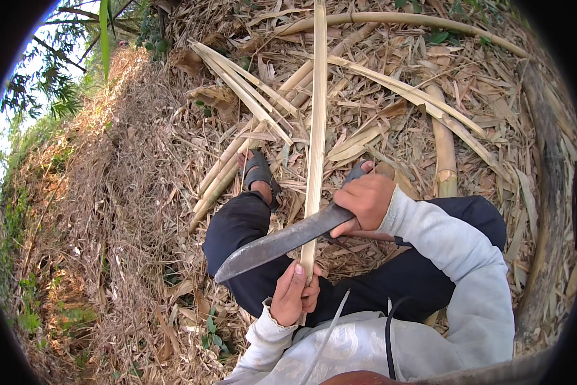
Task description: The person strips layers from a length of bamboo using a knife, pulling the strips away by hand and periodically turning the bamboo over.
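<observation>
A long pale bamboo strip [317, 122] runs from my lap away toward the top of the view. Its near end is pinched in my left hand [293, 293], thumb on top and fingers curled round it. My right hand [367, 200] is wrapped round the handle of a machete [272, 244], and most of the handle is hidden in the fist. The broad dark blade lies across the strip just beyond my left hand, its tip pointing left over my knee. Whether its edge bites into the strip, I cannot tell.
Split bamboo pieces [243, 90] lie beyond my sandalled left foot [260, 173], with bamboo poles [221, 176] beside them. More split strips [423, 99] rest at the far right, near a thick bamboo stem [444, 144]. A dark log [545, 192] edges the right side. Dry leaves cover the ground.
</observation>
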A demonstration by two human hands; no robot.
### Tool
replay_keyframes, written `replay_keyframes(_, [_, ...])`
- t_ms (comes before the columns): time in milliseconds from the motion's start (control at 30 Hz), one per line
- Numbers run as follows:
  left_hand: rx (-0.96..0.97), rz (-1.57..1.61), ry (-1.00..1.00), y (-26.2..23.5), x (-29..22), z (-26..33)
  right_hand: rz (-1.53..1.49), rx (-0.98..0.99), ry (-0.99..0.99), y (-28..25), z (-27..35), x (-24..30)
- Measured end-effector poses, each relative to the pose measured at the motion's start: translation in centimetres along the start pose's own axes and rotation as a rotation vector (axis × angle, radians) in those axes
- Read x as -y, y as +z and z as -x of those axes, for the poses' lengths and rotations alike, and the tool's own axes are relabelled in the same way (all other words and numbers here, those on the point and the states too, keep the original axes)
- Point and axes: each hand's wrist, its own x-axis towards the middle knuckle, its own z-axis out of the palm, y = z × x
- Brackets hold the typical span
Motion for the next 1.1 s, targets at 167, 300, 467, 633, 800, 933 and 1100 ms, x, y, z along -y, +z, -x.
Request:
replay_keyframes(167, [-0.022, 0.0, -0.037, 0.6, -0.8, -0.3, 0.098, -0.053, 0.025, -0.1, 0.2, -3.4])
replay_keyframes(300, [-0.057, -0.006, -0.015, 0.6, -1.0, 0.3, 0.148, -0.052, 0.043, -0.3, 0.4, -5.3])
replay_keyframes(467, [-0.065, 0.055, -0.055, -0.4, -0.6, 1.7, 0.211, 0.001, 0.329, -0.8, 1.3, -9.6])
replay_keyframes(633, [-0.128, 0.1, -0.052, -0.4, 0.3, 1.2, 0.035, -0.033, 0.348, 2.0, 0.3, -3.7])
replay_keyframes(800, [-0.037, 0.06, -0.087, -0.6, 0.7, 1.8, 0.1, -0.047, 0.213, 0.0, -0.3, -5.1])
replay_keyframes(933, [0.033, 0.119, -0.246, -1.4, 1.3, 4.0, 0.176, -0.082, 0.7, -0.3, 1.4, -11.7])
replay_keyframes(1100, [-0.045, 0.077, -0.131, -1.4, 1.7, 2.3, -0.025, 0.049, 0.346, 0.8, -0.7, -2.8])
